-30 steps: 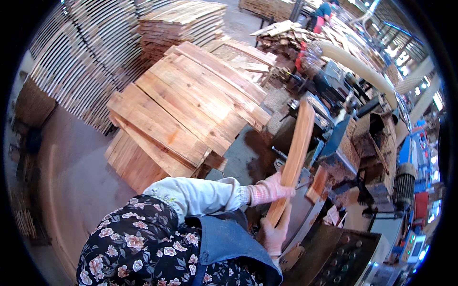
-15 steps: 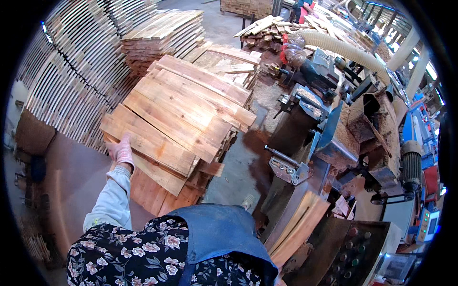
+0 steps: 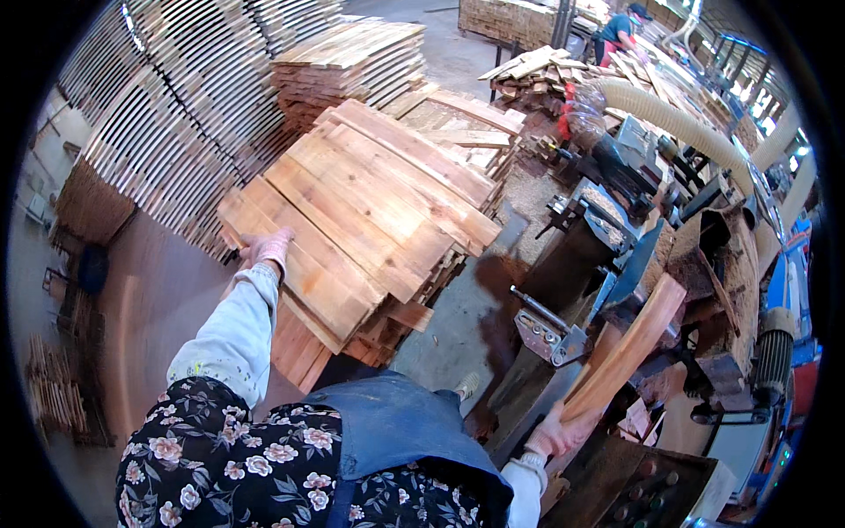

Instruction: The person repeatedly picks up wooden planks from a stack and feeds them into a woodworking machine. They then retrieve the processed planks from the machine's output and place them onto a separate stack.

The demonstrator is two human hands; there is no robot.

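Note:
A broad stack of wooden boards point(image 3: 370, 194) stands ahead of me, its top layer laid side by side. At its near left edge my gloved left hand point(image 3: 267, 248) is closed around the edge of a top board point(image 3: 304, 277). Low on the right, my gloved right hand point(image 3: 556, 433) grips the near end of a long wooden board point(image 3: 638, 348). This board slants up and away over the machine bed, with another wooden piece point(image 3: 591, 361) partly hidden beneath it. Part of the right hand's grip is hidden by the board.
A woodworking machine point(image 3: 607, 229) with a ribbed hose point(image 3: 678, 114) fills the right. Tall board stacks point(image 3: 185, 88) rise at the left. A control panel point(image 3: 651, 480) is low right. A co-worker point(image 3: 621, 37) stands beside loose boards at the far right.
The view has turned left, so the scene sits farther right. My right hand has come into view, and its board has moved forward and up. My left hand stays at the stack's edge.

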